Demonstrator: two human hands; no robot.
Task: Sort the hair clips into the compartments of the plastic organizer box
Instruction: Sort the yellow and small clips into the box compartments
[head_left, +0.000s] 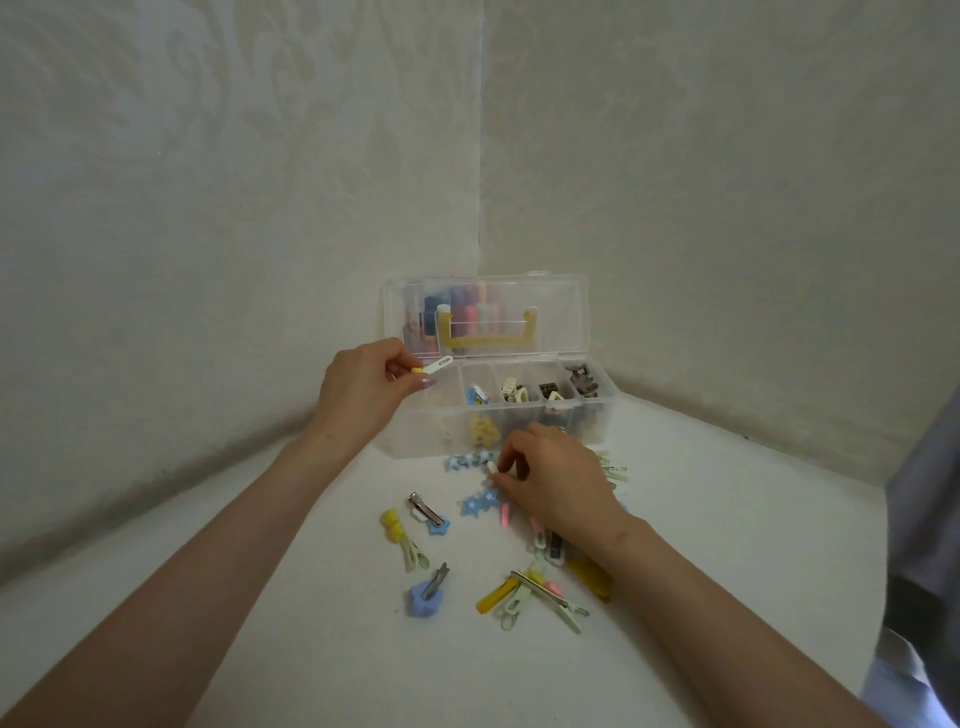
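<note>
Two hands' fingers pinching pale clips: left hand (363, 387) over organizer box (498, 410), right hand (550, 480) amid scattered clips (524, 592).

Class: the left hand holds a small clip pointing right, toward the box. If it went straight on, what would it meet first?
Probably the organizer box: the left hand aims its clip over the leftmost compartment, though depth is unclear.

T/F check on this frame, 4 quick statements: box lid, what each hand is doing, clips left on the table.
1. The organizer box lid is closed. False: it stands open.
2. The left hand pinches a pale clip above the box's left end. True.
3. The right hand rests inside a compartment. False: it is on the table in front of the box, fingers on a small clip.
4. Loose clips lie on the table. True.
</note>
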